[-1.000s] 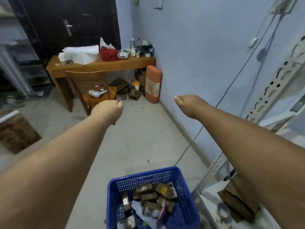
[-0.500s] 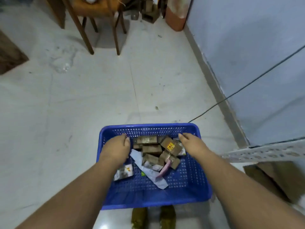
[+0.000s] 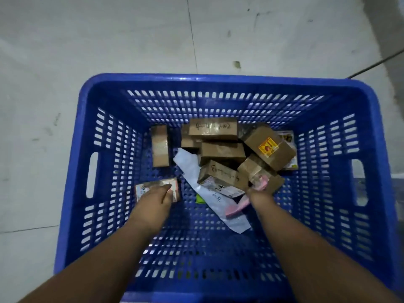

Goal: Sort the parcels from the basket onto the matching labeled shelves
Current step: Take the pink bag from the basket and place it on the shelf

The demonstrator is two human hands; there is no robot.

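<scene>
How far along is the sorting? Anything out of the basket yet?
Nothing looks sorted: the blue basket still holds a pile of brown boxes and a white mailer. In hand: the left hand is on a small labelled parcel, the right hand at a pink packet; neither is lifted. No shelves are in view.

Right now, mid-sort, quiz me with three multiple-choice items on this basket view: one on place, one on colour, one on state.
1. Where is the box with the yellow sticker?
A. far right of the pile
B. near-left corner
C. on the floor

2. What colour is the basket?
A. green
B. blue
C. grey

3. What is the left hand doing?
A. resting on the rim
B. raised above the basket
C. reaching onto a small white-labelled parcel

Answers: 1 A, it lies tilted at the pile's right edge. 2 B, walls and rim are blue. 3 C, its fingers lie on that parcel; a closed grip cannot be confirmed.
</scene>
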